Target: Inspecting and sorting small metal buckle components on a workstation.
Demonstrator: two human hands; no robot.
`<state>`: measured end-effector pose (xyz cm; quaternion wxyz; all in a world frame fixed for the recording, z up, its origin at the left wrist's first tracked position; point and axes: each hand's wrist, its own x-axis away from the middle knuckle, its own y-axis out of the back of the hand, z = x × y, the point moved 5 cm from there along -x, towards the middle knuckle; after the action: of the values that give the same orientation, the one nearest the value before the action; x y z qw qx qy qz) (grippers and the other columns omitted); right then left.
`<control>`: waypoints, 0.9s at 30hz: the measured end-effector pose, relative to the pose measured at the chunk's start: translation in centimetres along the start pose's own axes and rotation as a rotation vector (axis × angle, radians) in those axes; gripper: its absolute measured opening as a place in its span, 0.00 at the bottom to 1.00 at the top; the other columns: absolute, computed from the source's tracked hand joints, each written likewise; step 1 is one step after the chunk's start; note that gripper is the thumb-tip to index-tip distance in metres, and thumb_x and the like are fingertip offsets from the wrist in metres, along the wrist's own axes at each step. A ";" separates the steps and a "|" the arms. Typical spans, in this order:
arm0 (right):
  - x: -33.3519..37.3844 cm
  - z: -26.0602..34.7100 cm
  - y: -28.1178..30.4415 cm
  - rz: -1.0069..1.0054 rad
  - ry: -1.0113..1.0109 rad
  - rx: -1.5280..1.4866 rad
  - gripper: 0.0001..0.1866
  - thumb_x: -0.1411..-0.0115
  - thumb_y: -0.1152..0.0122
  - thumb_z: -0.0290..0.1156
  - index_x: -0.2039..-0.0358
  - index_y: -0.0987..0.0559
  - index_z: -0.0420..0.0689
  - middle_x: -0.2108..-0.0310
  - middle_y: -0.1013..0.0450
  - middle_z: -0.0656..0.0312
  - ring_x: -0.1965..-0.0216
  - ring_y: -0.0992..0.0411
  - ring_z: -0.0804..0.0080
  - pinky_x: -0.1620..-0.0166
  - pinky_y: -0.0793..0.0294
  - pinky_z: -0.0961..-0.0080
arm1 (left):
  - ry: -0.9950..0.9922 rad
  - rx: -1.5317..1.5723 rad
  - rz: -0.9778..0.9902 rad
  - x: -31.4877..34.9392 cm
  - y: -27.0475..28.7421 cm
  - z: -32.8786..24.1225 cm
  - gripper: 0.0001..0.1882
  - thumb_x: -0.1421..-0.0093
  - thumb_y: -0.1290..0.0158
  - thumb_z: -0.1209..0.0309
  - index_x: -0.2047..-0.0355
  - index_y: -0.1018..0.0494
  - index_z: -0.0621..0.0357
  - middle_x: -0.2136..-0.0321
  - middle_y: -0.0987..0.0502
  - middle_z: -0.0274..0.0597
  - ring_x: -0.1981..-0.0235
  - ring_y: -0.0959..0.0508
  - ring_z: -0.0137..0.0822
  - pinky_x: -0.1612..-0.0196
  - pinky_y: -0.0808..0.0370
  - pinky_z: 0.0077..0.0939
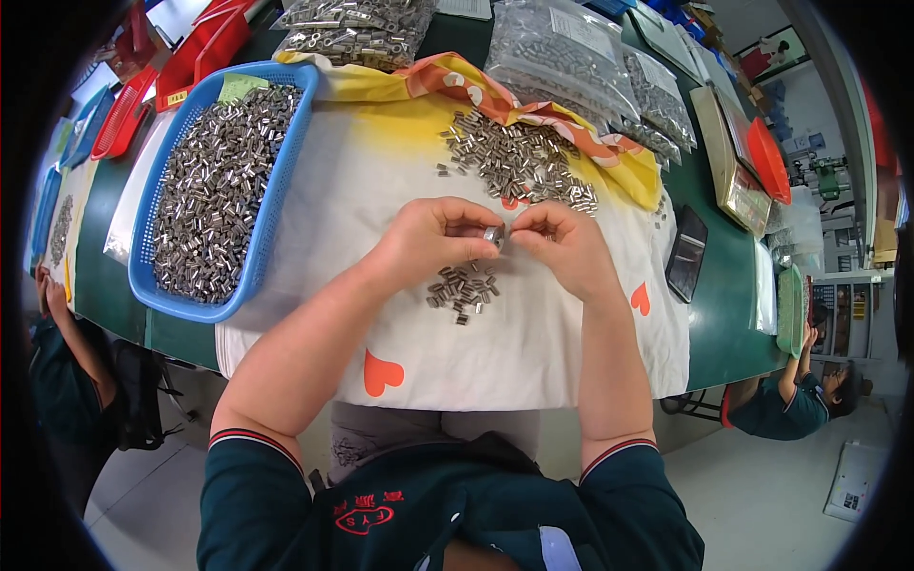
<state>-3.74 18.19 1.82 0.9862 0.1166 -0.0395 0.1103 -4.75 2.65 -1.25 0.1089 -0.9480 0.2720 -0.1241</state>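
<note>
Above the white cloth (514, 371), my left hand (433, 238) pinches a short, round silver metal piece (493, 235) between thumb and fingertips. Close beside it, my right hand (569, 249) has its thumb and forefinger pressed together; whatever they hold is too small or hidden to make out. Under the hands lies a small heap of short metal sleeves (462, 290). A larger spread of similar sleeves (519, 162) lies just beyond them. To the left stands a blue plastic basket (296, 143) filled with many more metal sleeves (219, 200), with a yellow-green paper slip (242, 88) at its far end.
Clear bags of metal parts (562, 57) stand behind the cloth's folded yellow edge (381, 84). A phone (686, 255) lies right on the green table (728, 328). Red trays (205, 48) are at far left. Other people work at left (71, 381) and right (785, 400).
</note>
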 end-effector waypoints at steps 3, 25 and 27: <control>0.0 -0.1 -0.8 0.047 -0.019 0.037 0.03 0.53 0.40 0.23 0.77 0.26 0.41 0.77 0.30 0.70 0.74 0.35 0.86 0.69 0.35 0.88 | -0.016 0.013 0.003 0.0 0.0 -0.2 0.14 0.52 0.43 0.79 0.63 0.28 0.64 0.72 0.25 0.35 0.70 0.27 0.21 0.66 0.28 0.14; -1.1 0.3 -0.8 -0.269 0.339 1.029 0.06 0.56 0.43 0.25 0.74 0.23 0.45 0.74 0.31 0.61 0.67 0.34 0.64 0.61 0.34 0.70 | -0.002 -0.078 0.121 0.3 -0.5 -0.5 0.15 0.52 0.45 0.82 0.61 0.29 0.63 0.71 0.26 0.33 0.71 0.28 0.21 0.66 0.29 0.14; -1.3 0.3 -0.9 -0.262 0.345 1.034 0.06 0.56 0.42 0.25 0.74 0.23 0.44 0.74 0.31 0.60 0.67 0.34 0.63 0.61 0.35 0.70 | 0.007 0.082 0.093 0.0 0.2 -0.3 0.15 0.51 0.46 0.80 0.60 0.29 0.62 0.70 0.26 0.34 0.70 0.27 0.23 0.64 0.28 0.17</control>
<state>-4.83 17.03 1.81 0.7982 0.5694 0.1965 0.0092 -4.96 2.42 -1.06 0.1524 -0.9286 0.3109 -0.1331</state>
